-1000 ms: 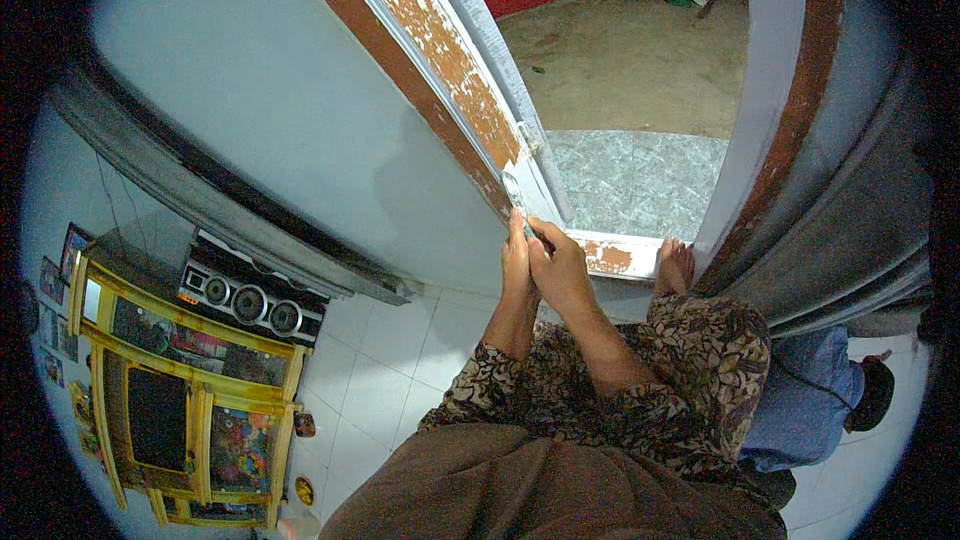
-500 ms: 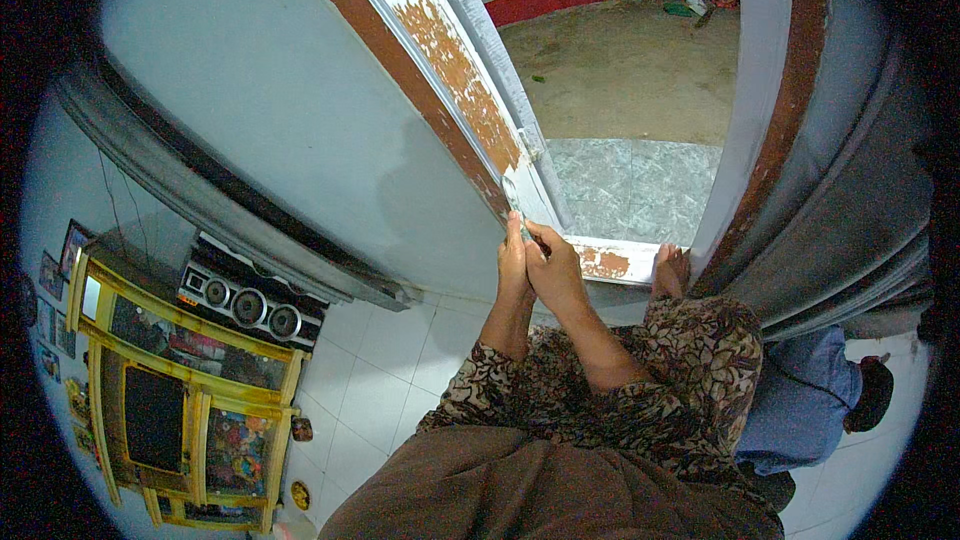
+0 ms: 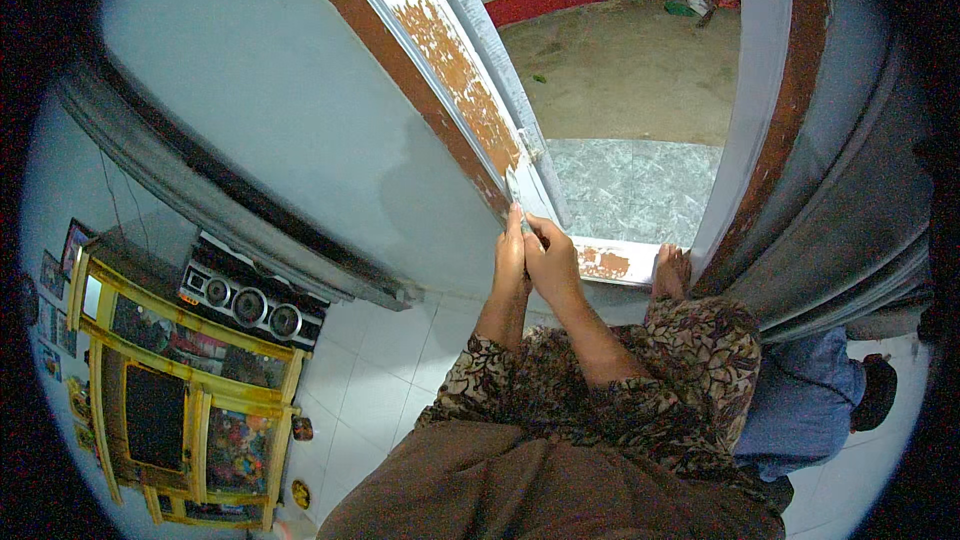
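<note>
A white door (image 3: 300, 120) with a brown, peeling edge (image 3: 465, 90) stands open in front of me. Both my hands meet at its lower edge, just below a small metal latch (image 3: 530, 153). My left hand (image 3: 512, 258) lies with straight fingers against the door's edge. My right hand (image 3: 553, 262) is curled beside it, fingertips pinched on the same edge. Whether something small sits between the fingers is hidden. My bare foot (image 3: 672, 270) rests at the white threshold (image 3: 608, 262). My patterned sleeves fill the lower middle.
Beyond the doorway lie grey tiles (image 3: 630, 185) and a bare concrete floor (image 3: 630, 70). A grey curtain (image 3: 850, 210) hangs at the right over a blue cloth (image 3: 800, 400). At the left stand a yellow cabinet (image 3: 170, 410) and a black stereo (image 3: 245, 305) on white floor tiles.
Both hands stay together at the door's edge; they have barely shifted. The view has moved only slightly.
</note>
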Demonstrator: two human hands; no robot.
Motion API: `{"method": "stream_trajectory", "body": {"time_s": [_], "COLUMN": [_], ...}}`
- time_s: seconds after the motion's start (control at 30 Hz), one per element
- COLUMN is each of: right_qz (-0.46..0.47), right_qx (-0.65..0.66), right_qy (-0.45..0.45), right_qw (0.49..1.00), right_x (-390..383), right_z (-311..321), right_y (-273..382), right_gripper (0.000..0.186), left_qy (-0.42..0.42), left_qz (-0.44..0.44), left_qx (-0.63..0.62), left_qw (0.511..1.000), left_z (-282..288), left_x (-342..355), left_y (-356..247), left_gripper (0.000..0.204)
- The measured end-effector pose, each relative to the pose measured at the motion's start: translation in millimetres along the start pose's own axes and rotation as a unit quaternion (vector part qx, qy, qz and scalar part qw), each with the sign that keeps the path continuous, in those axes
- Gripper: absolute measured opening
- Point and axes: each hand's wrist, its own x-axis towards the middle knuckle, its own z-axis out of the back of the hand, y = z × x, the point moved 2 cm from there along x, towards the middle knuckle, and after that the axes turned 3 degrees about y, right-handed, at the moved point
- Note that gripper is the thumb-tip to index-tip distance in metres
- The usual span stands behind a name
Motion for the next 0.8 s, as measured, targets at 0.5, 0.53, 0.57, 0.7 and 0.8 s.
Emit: {"method": "stream_trajectory", "body": {"time_s": [0.5,0.53,0.57,0.7,0.8], "right_qz": [0.002,0.01,0.016,0.015,0.011], "right_qx": [-0.069,-0.065,-0.06,-0.046,-0.049], "right_qy": [0.003,0.002,0.004,0.023,0.022], "right_qw": [0.998,0.998,0.998,0.999,0.998], "right_x": [-9,-8,-7,-2,-1], "right_z": [5,5,6,7,6], "right_y": [3,3,2,-1,-5], "right_gripper": [0.033,0.033,0.033,0.033,0.034], "left_qy": [-0.026,-0.036,-0.034,-0.012,-0.022], "left_qz": [0.001,0.009,0.009,-0.01,-0.015], "left_qx": [-0.007,0.002,0.005,-0.037,-0.025], "left_qw": [1.0,0.999,0.999,0.999,0.999], "left_z": [5,6,6,6,6], "left_x": [-3,-1,1,7,6], "left_y": [13,15,15,17,18], "left_gripper": [0.061,0.06,0.059,0.057,0.055]}}
